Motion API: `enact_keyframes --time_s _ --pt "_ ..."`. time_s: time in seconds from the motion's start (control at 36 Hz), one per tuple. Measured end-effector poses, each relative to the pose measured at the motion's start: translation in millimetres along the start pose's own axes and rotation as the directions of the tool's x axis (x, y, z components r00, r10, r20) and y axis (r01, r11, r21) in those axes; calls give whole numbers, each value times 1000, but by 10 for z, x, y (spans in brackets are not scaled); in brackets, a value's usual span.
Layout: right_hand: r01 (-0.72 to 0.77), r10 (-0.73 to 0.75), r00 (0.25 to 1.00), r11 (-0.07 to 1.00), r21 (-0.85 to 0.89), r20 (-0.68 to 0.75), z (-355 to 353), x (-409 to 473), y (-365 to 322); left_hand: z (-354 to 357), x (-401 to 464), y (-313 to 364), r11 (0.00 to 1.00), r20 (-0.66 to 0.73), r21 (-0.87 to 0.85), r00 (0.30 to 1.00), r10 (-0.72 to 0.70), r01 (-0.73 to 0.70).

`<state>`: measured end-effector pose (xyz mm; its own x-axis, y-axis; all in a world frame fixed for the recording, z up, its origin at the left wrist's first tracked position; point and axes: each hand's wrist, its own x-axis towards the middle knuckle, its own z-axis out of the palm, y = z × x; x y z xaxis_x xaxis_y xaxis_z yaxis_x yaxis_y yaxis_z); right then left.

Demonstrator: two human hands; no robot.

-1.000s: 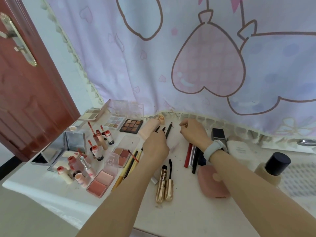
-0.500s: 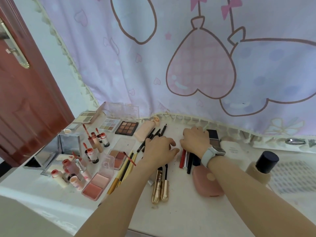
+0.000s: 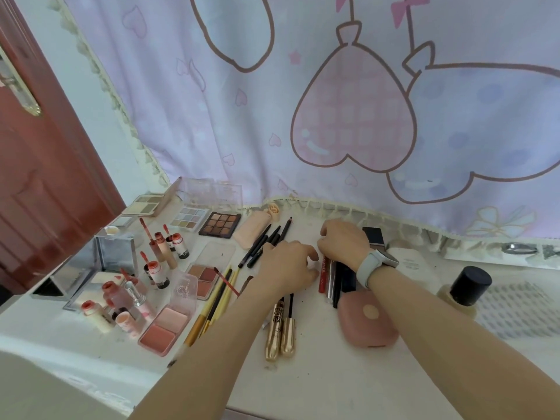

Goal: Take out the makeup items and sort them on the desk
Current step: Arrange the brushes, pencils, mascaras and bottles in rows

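Silvery mirrored box [image 3: 113, 256] stands open at the far left of the white desk [image 3: 318, 383], with small red-capped lip tubes [image 3: 157, 272] clustered just beside it. Toward the near edge lies a pink blush palette [image 3: 165, 328] under a clear lid, and behind, near the curtain [image 3: 303, 101], sit a pale shadow palette [image 3: 189, 218] and a brown shadow palette [image 3: 220, 224]. Yellow-handled brushes [image 3: 216, 301] lie slanted beside the blush. Black pencils [image 3: 266, 241] fan out toward the curtain; the left hand [image 3: 288, 268] rests palm-down over their near ends, its fingers loosely bent against the desk, and whether they hold anything cannot be told. Two gold mascara tubes [image 3: 280, 331] lie side by side below that wrist. The right hand [image 3: 344, 241], with a pale watch [image 3: 375, 265] on the wrist, lies knuckles-up with curled fingers over the far ends of a red tube [image 3: 323, 275] and dark sticks; its hold is hidden. A pink compact [image 3: 368, 322] sits near, and a black-capped bottle [image 3: 465, 291] at the right.
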<state>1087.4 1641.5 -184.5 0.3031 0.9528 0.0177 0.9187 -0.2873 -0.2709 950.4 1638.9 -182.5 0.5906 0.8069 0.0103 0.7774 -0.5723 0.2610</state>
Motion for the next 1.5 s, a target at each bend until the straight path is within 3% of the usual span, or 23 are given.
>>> enact_keyframes --time_s 0.19,0.5,0.75,0.86,0.94,1.03,1.08,1.17,1.31,1.39,1.5 --pt "4 -4 1000 1000 6 -28 76 34 6 76 91 -84 983 -230 137 969 -89 123" --pt "45 -43 998 999 32 -41 67 93 -12 81 216 -176 956 -343 181 926 -158 230" --pt "55 -55 996 998 -6 64 -6 96 -171 -15 60 -221 978 -431 -65 878 -207 198" --pt "15 -18 1000 981 191 11 -144 123 -188 -105 -67 -221 925 -415 -378 886 -209 41" --pt "55 25 984 901 431 -179 -307 85 -194 -165 -189 -142 829 -328 -558 924 -194 -24" --pt "157 105 944 694 702 -314 -459 -55 -241 -194 -294 0 741 -217 -670 968 -129 -51" --pt "211 130 932 566 797 -339 -496 -161 -275 -201 -338 98 691 -230 -719 963 -139 -72" --pt "272 88 930 486 831 -356 -510 -328 -314 -216 -347 144 765 -347 -638 918 -192 -80" --pt "221 41 973 104 970 -226 -611 -577 -366 -236 -391 124 850 -491 -505 860 -141 -149" --pt "202 -9 979 81 976 -202 -642 -653 -409 -277 -451 142 834 -559 -507 819 -125 -219" --pt "199 -26 980 141 970 -198 -684 -721 -415 -318 -543 152 795 -565 -544 817 -112 -267"
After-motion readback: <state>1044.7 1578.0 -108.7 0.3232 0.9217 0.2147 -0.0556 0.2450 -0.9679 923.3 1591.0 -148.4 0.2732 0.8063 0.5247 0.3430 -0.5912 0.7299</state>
